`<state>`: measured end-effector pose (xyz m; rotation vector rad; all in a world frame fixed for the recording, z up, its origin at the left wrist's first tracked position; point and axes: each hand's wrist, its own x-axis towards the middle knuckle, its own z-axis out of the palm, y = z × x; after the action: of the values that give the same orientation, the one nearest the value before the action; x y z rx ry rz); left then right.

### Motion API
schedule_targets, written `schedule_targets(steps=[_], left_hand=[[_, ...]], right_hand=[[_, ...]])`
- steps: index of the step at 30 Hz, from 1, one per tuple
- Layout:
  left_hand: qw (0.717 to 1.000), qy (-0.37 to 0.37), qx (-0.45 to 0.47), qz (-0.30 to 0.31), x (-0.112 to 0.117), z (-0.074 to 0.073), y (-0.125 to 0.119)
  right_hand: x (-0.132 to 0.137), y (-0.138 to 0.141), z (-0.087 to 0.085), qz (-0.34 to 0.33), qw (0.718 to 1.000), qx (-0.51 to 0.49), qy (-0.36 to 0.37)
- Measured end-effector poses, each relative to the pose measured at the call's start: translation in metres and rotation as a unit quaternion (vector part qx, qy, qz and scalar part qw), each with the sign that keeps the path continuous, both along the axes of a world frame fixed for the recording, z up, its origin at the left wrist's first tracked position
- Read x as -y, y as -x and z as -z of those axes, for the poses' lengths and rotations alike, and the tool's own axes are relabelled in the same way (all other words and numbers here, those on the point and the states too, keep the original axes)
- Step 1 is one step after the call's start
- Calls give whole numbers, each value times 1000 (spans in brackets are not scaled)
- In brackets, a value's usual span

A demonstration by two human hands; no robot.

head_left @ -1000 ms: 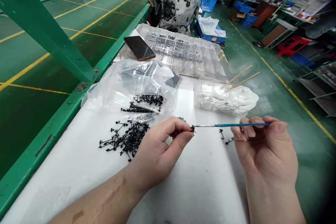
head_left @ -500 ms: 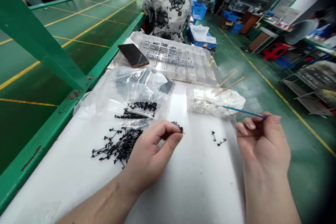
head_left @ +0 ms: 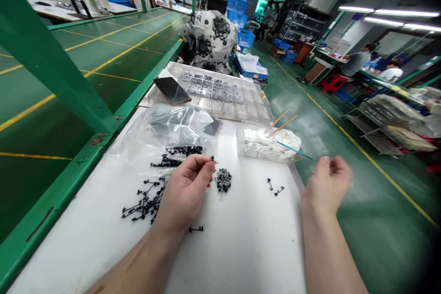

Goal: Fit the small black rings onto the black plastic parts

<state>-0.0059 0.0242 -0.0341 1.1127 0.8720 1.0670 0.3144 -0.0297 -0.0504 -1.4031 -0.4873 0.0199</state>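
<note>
My left hand point(head_left: 186, 190) hovers over the white table, its thumb and forefinger pinched on a tiny black part point(head_left: 212, 158). Just right of it lies a small heap of black rings point(head_left: 223, 179). My right hand point(head_left: 327, 186) is closed around a thin blue brush point(head_left: 294, 151) whose tip reaches into a clear tub of white paste point(head_left: 267, 143). Black plastic sprues point(head_left: 144, 200) lie in a pile left of my left hand, and one loose piece point(head_left: 196, 228) rests under my wrist.
A clear plastic bag point(head_left: 165, 135) holding more sprues lies behind the pile. A phone point(head_left: 171, 90) and a compartment tray point(head_left: 223, 94) sit farther back. Two loose black pieces point(head_left: 274, 188) lie mid-table. A person in a flowered top point(head_left: 211, 39) sits beyond. A green frame point(head_left: 51, 69) runs along the left.
The brush left the part in my left hand and swung right into the paste tub. My left hand drew back, uncovering the heap of rings. The camera tilted up.
</note>
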Motion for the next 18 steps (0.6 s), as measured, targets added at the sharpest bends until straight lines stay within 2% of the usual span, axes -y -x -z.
schedule_targets(steps=[2, 3, 4, 6, 7, 8, 9, 12, 18], left_hand=[[1000, -1, 9, 3, 0, 0, -1], [1000, -2, 11, 4, 0, 0, -1], [1000, -3, 14, 6, 0, 0, -2], [1000, -6, 16, 9, 0, -1, -2], [1000, -7, 16, 11, 0, -1, -2], [1000, -8, 15, 11, 0, -2, -3], [1000, -9, 14, 12, 0, -2, -3], [1000, -12, 12, 13, -1, -3, -3], [1000, -15, 15, 15, -1, 1, -4]], right_hand=[[6, 26, -6, 3, 994, 107, 2], [9, 41, -7, -37, 986, 161, 23], [11, 57, -8, -129, 961, 234, 75], [11, 84, -7, -328, 862, 339, 188], [10, 95, -5, -390, 813, 369, 226], [8, 103, -3, -429, 776, 387, 253], [6, 109, -1, -447, 753, 400, 271], [0, 111, 5, -452, 726, 422, 300], [-3, 106, 9, -451, 714, 423, 329]])
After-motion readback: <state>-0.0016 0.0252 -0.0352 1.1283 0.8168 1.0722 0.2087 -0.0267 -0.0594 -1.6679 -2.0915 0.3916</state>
